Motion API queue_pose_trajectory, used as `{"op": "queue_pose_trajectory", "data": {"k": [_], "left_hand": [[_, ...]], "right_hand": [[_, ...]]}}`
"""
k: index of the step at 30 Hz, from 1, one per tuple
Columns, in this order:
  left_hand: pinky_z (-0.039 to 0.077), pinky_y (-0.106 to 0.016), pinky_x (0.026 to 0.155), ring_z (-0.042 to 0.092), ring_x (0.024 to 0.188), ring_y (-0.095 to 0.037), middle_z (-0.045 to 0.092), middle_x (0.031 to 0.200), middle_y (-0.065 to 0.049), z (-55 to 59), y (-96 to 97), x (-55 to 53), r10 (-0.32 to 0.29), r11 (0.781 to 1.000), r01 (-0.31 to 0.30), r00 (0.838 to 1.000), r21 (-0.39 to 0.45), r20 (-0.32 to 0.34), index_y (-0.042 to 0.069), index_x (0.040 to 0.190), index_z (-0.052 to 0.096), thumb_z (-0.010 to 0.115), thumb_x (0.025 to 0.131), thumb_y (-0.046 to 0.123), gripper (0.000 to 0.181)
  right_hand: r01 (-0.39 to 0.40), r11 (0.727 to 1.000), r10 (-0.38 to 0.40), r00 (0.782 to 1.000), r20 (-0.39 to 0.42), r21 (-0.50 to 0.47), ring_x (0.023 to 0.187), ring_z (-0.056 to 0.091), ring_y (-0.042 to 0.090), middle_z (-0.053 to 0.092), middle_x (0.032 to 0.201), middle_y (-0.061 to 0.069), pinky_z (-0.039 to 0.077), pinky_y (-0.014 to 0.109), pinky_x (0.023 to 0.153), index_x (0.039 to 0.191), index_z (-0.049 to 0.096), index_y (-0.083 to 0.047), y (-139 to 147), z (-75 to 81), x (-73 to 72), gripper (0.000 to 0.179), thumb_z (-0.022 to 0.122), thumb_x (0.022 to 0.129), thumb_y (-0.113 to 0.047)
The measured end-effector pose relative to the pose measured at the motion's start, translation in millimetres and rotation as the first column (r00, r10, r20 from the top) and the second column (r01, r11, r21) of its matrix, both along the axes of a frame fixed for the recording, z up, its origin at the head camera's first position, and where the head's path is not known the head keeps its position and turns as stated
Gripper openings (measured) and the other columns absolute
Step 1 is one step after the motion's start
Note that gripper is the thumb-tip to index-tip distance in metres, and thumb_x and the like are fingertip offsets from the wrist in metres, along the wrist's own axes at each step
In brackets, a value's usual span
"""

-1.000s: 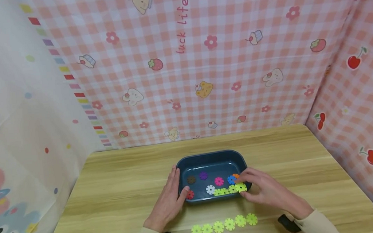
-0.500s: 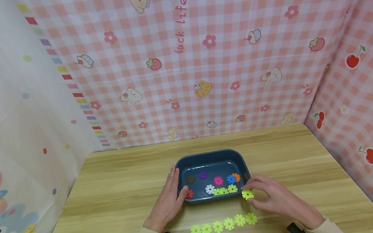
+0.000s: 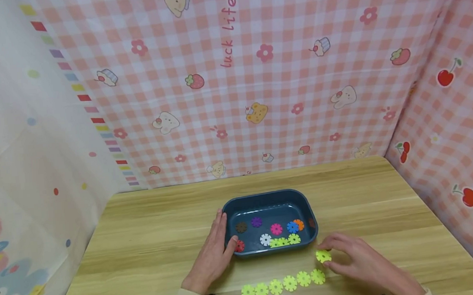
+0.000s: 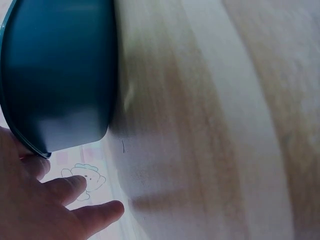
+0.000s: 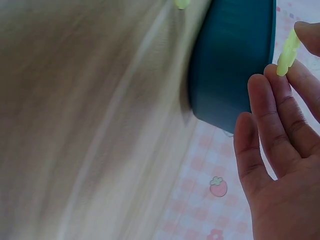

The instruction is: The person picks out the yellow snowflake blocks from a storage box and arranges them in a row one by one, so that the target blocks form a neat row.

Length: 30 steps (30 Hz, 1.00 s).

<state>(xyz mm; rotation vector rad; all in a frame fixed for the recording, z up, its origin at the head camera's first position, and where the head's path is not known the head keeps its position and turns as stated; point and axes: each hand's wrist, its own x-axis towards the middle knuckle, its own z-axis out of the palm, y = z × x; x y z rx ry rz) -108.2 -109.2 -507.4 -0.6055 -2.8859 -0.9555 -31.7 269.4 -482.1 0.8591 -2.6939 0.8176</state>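
My right hand (image 3: 351,254) pinches a yellow-green snowflake disc (image 3: 323,256) between thumb and fingers, just off the near right corner of the dark blue tray (image 3: 316,234). In the right wrist view the same disc (image 5: 288,52) appears edge-on, the other fingers spread loosely. My left hand (image 3: 211,253) rests against the tray's left side, fingers straight along the outer wall, thumb over the rim by a red disc (image 3: 239,246). Before the tray lies a row of several yellow-green snowflake discs (image 3: 276,287); the held one is above its right end.
Inside the tray lie brown (image 3: 241,227), purple (image 3: 256,222), pink (image 3: 276,229), white (image 3: 266,239), blue (image 3: 293,227) and orange discs (image 3: 299,225), plus yellow-green discs (image 3: 293,239) along the near wall. Patterned cloth (image 3: 232,97) hangs around the wooden table (image 3: 158,218).
My right hand has brought the yellow-green disc out of the tray over its near right corner, then toward the row. The left hand stays at the tray's left side.
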Motion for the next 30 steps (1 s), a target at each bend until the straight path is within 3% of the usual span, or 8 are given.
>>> {"op": "queue_pose_trajectory", "data": {"k": [3, 7, 16, 25, 30], "left_hand": [[0.028, -0.052, 0.123, 0.019, 0.157, -0.031, 0.013, 0.173, -0.016, 0.0, 0.1, 0.0, 0.004, 1.0, -0.004, 1.0, -0.005, 0.006, -0.002, 0.163, 0.023, 0.052, 0.109, 0.035, 0.071], [0.027, -0.052, 0.123, 0.019, 0.157, -0.031, 0.013, 0.173, -0.015, 0.5, 0.1, -0.1, 0.004, 1.0, -0.004, 1.0, -0.002, 0.013, -0.001, 0.163, 0.022, 0.052, 0.109, 0.035, 0.072], [0.028, -0.051, 0.123, 0.02, 0.157, -0.031, 0.013, 0.172, -0.016, -1.8, 0.1, -1.2, -0.001, 1.0, 0.001, 1.0, 0.004, 0.005, -0.002, 0.163, 0.023, 0.052, 0.109, 0.034, 0.071], [0.028, -0.052, 0.122, 0.02, 0.157, -0.031, 0.013, 0.172, -0.016, -0.8, 1.8, -1.2, -0.002, 1.0, 0.002, 1.0, 0.005, 0.016, -0.001, 0.163, 0.022, 0.052, 0.109, 0.034, 0.071], [0.028, -0.053, 0.122, 0.021, 0.156, -0.032, 0.014, 0.172, -0.017, 0.0, 1.6, -0.6, -0.002, 1.0, 0.001, 1.0, 0.016, 0.018, -0.001, 0.163, 0.022, 0.053, 0.109, 0.032, 0.071]], "right_hand": [[0.014, 1.0, -0.014, 0.999, 0.034, 0.002, 0.1, 0.066, 0.009, 0.069, 0.111, -0.011, 0.06, 0.035, 0.085, 0.114, 0.076, -0.019, 2.3, -1.3, 2.4, 0.028, 0.084, 0.088, -0.022], [0.042, 0.999, -0.043, 0.989, 0.141, 0.009, 0.101, 0.065, 0.011, 0.069, 0.114, -0.01, 0.06, 0.035, 0.087, 0.116, 0.075, -0.018, 4.9, -0.1, 5.0, 0.026, 0.08, 0.093, -0.028], [0.065, 0.997, -0.072, 0.935, 0.348, 0.032, 0.103, 0.063, 0.008, 0.07, 0.117, -0.01, 0.059, 0.034, 0.091, 0.12, 0.073, -0.02, 9.6, -3.4, 6.3, 0.029, 0.075, 0.096, -0.036], [0.02, 0.999, -0.03, 0.93, 0.366, 0.031, 0.103, 0.063, 0.006, 0.069, 0.114, -0.016, 0.057, 0.031, 0.092, 0.117, 0.074, -0.023, 19.1, -12.3, 10.2, 0.024, 0.075, 0.096, -0.035], [0.028, 0.999, -0.039, 0.898, 0.439, 0.032, 0.103, 0.061, 0.004, 0.068, 0.114, -0.018, 0.056, 0.028, 0.092, 0.117, 0.074, -0.027, 22.1, -15.0, 9.9, 0.025, 0.075, 0.096, -0.039]]}}
